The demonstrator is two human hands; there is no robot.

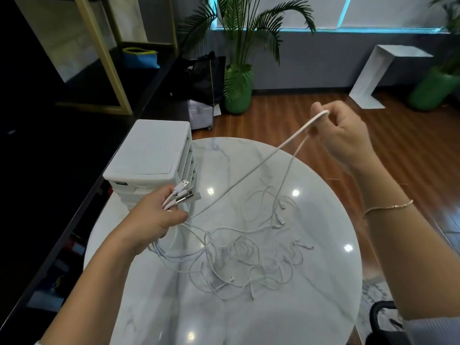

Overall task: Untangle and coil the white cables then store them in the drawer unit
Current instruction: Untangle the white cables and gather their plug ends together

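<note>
Left hand (151, 220) grips cable plugs (185, 192) beside drawer unit (149, 150); right hand (341, 135) pinches one raised cable (249, 175).

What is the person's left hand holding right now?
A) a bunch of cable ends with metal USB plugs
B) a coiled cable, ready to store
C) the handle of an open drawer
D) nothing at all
A: the left hand has its grip round several white cables, and their USB plugs stick out past the fingers, in front of the drawer unit.
</note>
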